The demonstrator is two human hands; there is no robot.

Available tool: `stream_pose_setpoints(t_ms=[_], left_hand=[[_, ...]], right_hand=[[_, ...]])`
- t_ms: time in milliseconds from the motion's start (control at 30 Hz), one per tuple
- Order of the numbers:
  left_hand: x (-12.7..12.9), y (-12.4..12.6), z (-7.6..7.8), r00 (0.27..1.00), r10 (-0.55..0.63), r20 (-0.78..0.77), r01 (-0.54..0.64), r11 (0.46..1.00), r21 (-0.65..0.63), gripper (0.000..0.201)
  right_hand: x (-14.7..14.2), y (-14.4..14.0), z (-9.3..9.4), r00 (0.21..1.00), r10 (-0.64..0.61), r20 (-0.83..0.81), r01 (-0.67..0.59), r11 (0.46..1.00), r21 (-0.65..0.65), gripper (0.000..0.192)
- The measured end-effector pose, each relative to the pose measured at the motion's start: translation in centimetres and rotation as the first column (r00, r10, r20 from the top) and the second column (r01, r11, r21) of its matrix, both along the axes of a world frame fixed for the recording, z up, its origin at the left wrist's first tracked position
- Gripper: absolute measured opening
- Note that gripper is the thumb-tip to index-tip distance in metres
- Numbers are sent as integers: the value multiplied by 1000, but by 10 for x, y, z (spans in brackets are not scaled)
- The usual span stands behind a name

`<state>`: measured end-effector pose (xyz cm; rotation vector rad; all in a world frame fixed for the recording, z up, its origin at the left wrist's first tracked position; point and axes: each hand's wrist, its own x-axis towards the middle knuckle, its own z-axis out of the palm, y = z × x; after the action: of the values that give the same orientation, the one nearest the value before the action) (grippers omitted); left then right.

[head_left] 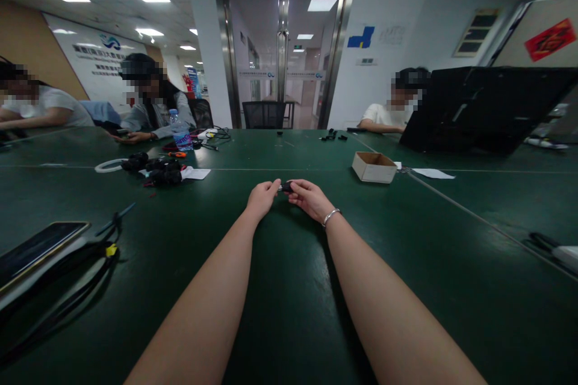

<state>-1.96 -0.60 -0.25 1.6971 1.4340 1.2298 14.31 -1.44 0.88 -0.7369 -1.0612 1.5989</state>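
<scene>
Both hands meet over the green table, at the centre of the head view, around a small black piece with a shiny metal-like end (285, 187). My left hand (262, 200) is closed, its thumb and fingertips pinching the shiny end. On the other side, my right hand (311, 198) has thumb and forefinger closed on the black body; a bracelet (331, 217) is on that wrist. The piece is too small to tell its exact kind, and the fingertips partly cover it.
An open cardboard box (372, 169) stands right of my hands. Small black pieces (333, 135) lie farther back. Left are a bundle of black parts (165, 171), a water bottle (181, 131), a phone (40, 246) and cables (97, 267). A large black panel (478, 111) stands right. People sit across.
</scene>
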Motion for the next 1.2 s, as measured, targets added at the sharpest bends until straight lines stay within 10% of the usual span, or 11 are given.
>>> stream_pose_setpoints(t_ms=[533, 1200], left_hand=[[7, -7, 12, 946, -86, 314, 78, 996, 37, 30], [8, -6, 9, 958, -107, 265, 118, 993, -27, 27]], right_hand=[[-1, 2, 2, 996, -88, 0, 88, 994, -59, 10], [0, 2, 1, 999, -43, 9, 44, 999, -25, 9]])
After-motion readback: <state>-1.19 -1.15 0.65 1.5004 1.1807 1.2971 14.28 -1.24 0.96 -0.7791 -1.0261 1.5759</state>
